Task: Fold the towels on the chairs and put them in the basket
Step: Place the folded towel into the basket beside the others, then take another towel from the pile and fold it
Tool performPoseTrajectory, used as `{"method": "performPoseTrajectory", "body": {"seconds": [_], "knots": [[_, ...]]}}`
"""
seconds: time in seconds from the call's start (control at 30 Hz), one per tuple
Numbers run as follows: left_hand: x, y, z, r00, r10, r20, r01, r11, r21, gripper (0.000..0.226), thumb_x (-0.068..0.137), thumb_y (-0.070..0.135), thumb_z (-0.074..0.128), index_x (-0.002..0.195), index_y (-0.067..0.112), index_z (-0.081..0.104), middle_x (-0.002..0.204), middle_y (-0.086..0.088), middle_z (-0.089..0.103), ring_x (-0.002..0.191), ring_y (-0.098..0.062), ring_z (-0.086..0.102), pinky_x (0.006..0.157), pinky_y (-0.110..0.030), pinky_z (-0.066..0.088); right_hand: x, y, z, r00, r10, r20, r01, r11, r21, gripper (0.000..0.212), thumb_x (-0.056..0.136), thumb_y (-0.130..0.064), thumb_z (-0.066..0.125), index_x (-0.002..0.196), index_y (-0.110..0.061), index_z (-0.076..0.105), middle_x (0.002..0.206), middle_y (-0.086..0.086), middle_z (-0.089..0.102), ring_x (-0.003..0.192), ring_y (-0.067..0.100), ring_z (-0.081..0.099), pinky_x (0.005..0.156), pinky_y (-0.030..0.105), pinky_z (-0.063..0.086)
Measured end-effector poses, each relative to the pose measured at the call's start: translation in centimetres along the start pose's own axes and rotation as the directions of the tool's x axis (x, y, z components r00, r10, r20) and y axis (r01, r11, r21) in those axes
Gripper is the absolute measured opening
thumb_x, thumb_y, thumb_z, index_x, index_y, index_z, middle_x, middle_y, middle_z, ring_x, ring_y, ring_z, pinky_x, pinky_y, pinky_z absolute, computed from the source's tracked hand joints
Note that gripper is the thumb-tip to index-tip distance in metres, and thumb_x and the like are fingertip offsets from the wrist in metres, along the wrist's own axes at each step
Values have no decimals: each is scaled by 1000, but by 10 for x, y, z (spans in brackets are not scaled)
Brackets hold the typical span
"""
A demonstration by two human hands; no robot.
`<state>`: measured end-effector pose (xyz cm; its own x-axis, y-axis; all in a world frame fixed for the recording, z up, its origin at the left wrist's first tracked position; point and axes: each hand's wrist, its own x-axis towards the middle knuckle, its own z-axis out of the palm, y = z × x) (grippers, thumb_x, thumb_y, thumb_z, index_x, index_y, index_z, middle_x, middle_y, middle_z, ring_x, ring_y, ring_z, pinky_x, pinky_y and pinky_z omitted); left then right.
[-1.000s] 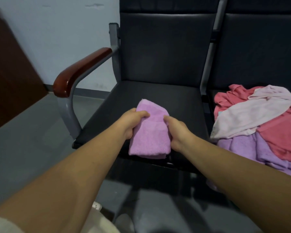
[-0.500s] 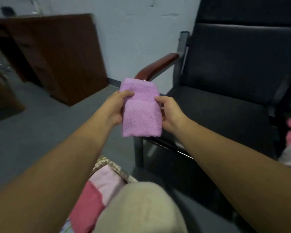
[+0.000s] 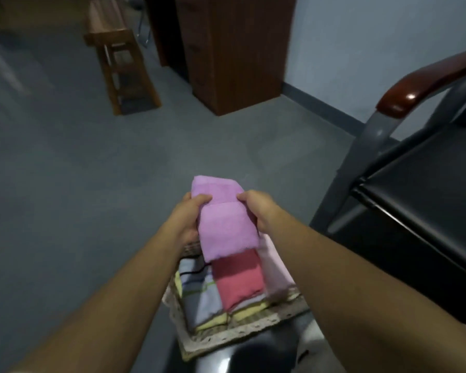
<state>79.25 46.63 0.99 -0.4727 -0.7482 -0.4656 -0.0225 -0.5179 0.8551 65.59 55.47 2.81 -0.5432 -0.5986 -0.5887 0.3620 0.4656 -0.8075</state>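
Note:
A folded purple towel [image 3: 223, 224] hangs over the far end of a woven basket [image 3: 242, 331] on the floor. My left hand [image 3: 187, 218] grips its left edge and my right hand [image 3: 258, 208] grips its right edge, thumbs on top. Inside the basket lie folded towels: a red one [image 3: 240, 279], a pale pink one [image 3: 276, 275], a striped grey-blue one [image 3: 199, 289] and a yellow one [image 3: 250, 310] underneath. The black chair [image 3: 425, 200] with a wooden armrest [image 3: 425, 84] stands at the right.
A wooden stool [image 3: 121, 55] and a dark wooden cabinet [image 3: 234, 49] stand at the back on the grey floor [image 3: 78, 170]. A dark shiny rounded object [image 3: 242, 354] lies just in front of the basket. The chair's metal leg [image 3: 345, 200] is close to my right hand.
My view swung left from the chair seat to the floor. Both hands carried the folded purple towel off the seat and down over the basket.

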Motion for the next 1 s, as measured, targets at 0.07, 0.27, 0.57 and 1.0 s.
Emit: {"method": "performPoseTrajectory", "body": {"seconds": [0.07,0.27,0.57,1.0], "knots": [[-5,-34,-32,996,-75,-51,78,995,62,31,93,9,61,123,12,58,109,-19,68,90,-30,67,72,-40,57,12,39,20,996,77,39,-75,997,-35,8,87,-11,61,81,-7,64,91,19,71,81,29,66,76,40,55],[-32,-99,-80,985,-19,-172,84,920,382,40,67,23,58,106,21,67,107,-5,74,97,-22,70,85,-41,57,20,123,46,991,128,51,-109,954,-279,30,69,-30,67,86,-7,73,83,13,75,78,28,73,76,48,61],[-21,-122,-86,922,67,-381,243,667,705,49,94,13,58,136,-1,37,133,-23,55,116,-41,58,91,-39,46,22,152,64,992,-65,112,112,867,-486,27,97,-24,56,104,-1,69,100,15,71,99,31,65,84,37,52],[-18,-169,-81,981,-27,192,-192,-33,981,73,92,72,27,158,40,17,166,-9,18,150,-31,23,120,-53,20,48,177,2,826,-184,532,516,-132,-846,56,103,-36,28,158,-24,23,167,3,11,154,20,8,125,35,2]]}}
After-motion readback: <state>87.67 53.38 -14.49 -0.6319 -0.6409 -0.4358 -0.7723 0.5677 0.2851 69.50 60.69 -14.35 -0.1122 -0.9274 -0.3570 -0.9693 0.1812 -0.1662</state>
